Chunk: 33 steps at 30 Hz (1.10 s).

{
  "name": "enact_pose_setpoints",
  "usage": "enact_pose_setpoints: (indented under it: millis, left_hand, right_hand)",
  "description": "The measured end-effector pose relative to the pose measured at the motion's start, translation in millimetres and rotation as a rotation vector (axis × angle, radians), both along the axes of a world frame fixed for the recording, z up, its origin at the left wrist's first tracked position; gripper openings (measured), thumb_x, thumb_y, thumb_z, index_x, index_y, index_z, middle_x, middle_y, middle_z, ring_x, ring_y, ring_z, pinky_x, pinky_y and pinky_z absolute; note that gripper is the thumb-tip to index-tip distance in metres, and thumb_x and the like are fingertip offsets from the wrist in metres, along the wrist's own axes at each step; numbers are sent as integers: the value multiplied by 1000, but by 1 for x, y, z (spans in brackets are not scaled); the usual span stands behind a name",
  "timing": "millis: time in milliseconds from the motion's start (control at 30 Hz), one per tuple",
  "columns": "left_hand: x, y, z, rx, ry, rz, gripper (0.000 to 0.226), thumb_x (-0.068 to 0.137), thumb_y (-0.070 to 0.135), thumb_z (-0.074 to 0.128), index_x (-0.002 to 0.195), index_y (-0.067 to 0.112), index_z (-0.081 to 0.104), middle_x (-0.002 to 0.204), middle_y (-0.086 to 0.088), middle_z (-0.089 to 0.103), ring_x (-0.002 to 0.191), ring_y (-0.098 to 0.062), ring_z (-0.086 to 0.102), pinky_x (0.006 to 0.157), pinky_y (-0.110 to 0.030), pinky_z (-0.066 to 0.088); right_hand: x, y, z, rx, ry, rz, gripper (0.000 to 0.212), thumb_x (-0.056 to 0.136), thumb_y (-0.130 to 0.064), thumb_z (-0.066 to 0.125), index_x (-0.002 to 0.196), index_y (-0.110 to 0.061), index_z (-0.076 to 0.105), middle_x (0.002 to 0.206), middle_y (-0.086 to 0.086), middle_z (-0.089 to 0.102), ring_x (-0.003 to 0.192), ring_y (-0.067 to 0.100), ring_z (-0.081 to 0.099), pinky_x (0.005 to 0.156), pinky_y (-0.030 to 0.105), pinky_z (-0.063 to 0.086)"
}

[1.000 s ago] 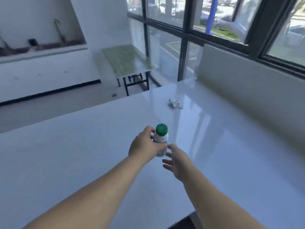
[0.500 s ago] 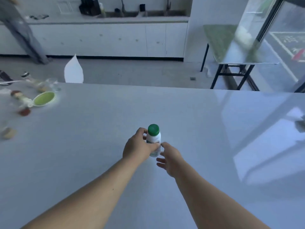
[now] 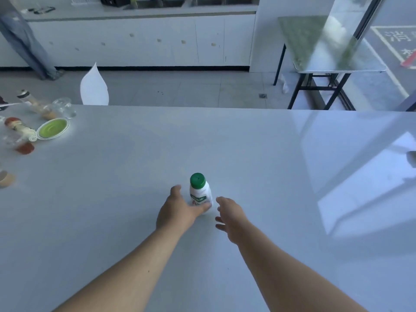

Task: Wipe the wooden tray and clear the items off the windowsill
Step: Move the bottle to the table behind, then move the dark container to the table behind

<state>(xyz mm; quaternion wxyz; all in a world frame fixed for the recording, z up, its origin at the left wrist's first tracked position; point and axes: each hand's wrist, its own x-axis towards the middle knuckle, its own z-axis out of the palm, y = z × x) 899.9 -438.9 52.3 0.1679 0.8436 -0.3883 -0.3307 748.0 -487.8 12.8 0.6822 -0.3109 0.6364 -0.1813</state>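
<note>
The white bottle (image 3: pixel 200 195) has a green-banded label, too blurred to read. Far right of it, the pavement (image 3: pixel 382 45) bears a white painted 消.

Left hand (image 3: pixel 177 212) curled in a grip, right hand (image 3: pixel 233 218) loosely spread.

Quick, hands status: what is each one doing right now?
Left hand: grips the bottle.
Right hand: open, beside the bottle, holding nothing.

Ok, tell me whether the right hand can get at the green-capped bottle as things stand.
Probably yes. The right hand is open just right of the bottle, with nothing between them; the left hand wraps only its lower part, leaving the cap and upper body free.
</note>
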Motion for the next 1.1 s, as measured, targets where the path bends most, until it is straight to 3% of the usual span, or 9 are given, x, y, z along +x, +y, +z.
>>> enact_pose_setpoints:
  millis: [100, 133, 200, 300, 500, 700, 833, 933, 1100]
  left_hand:
    - [-32, 17, 0, 241, -16, -172, 73, 64, 84, 68, 109, 28, 56, 103, 13, 67, 87, -11, 67, 78, -33, 56]
    - [-48, 20, -2, 251, 5, -232, 64, 66, 81, 68, 102, 30, 58, 100, 12, 67, 84, -10, 67, 82, -34, 58]
    - [-102, 14, -3, 180, -3, -368, 58, 71, 74, 70, 110, 34, 59, 114, 11, 66, 94, -10, 67, 87, -34, 57]
    - [-216, -9, 11, -33, -113, -607, 77, 75, 70, 73, 139, 31, 52, 141, 4, 58, 125, -20, 57, 98, -36, 51]
    - [-516, 20, 58, -233, -107, -1158, 91, 73, 71, 71, 150, 34, 42, 153, 8, 49, 141, -22, 41, 107, -43, 46]
    - [-799, 185, 71, -299, 48, -1616, 92, 73, 69, 73, 152, 36, 40, 157, 12, 44, 144, -17, 38, 105, -42, 45]
    - [-931, 307, 69, -340, 82, -1829, 96, 72, 73, 73, 153, 34, 39, 158, 10, 45, 145, -19, 40, 107, -43, 44]
    - [-1003, 377, 57, -342, 85, -1910, 98, 73, 70, 75, 155, 32, 38, 159, 7, 44, 145, -20, 41, 110, -44, 43]
    - [-1080, 441, 30, -319, 64, -1919, 85, 67, 62, 81, 140, 32, 51, 138, 4, 60, 123, -25, 57, 91, -39, 51]
  right_hand:
    - [-59, 8, 11, -217, 156, 40, 45, 98, -43, 53, 139, -25, 59, 126, 0, 66, 101, 20, 62, 87, 37, 55]
    - [-85, 11, 15, -305, 254, 74, 50, 96, -47, 54, 142, -27, 58, 133, -1, 64, 106, 18, 61, 82, 34, 51]
    - [-157, 23, 24, -458, 493, 123, 59, 92, -55, 55, 146, -30, 54, 138, -4, 60, 121, 17, 55, 86, 33, 45]
    - [-283, 51, 44, -591, 832, 123, 72, 89, -62, 56, 151, -29, 47, 147, -6, 53, 139, 22, 41, 109, 38, 41]
    - [-559, 202, 84, -467, 1182, -233, 85, 83, -73, 51, 154, -26, 43, 152, -4, 51, 141, 25, 40, 113, 40, 38]
    - [-744, 445, 85, -150, 1202, -679, 72, 90, -66, 53, 150, -27, 46, 149, -6, 51, 139, 22, 39, 109, 38, 40]
    - [-819, 573, 69, 18, 1144, -902, 62, 94, -59, 54, 148, -28, 49, 147, -5, 53, 136, 23, 42, 104, 38, 41]
    - [-865, 629, 51, 66, 1025, -1058, 56, 95, -54, 56, 144, -28, 54, 144, -1, 56, 132, 25, 46, 98, 40, 45]
    - [-927, 654, 11, 19, 688, -1299, 55, 99, -48, 54, 150, -27, 50, 150, 5, 53, 132, 24, 54, 105, 40, 48]
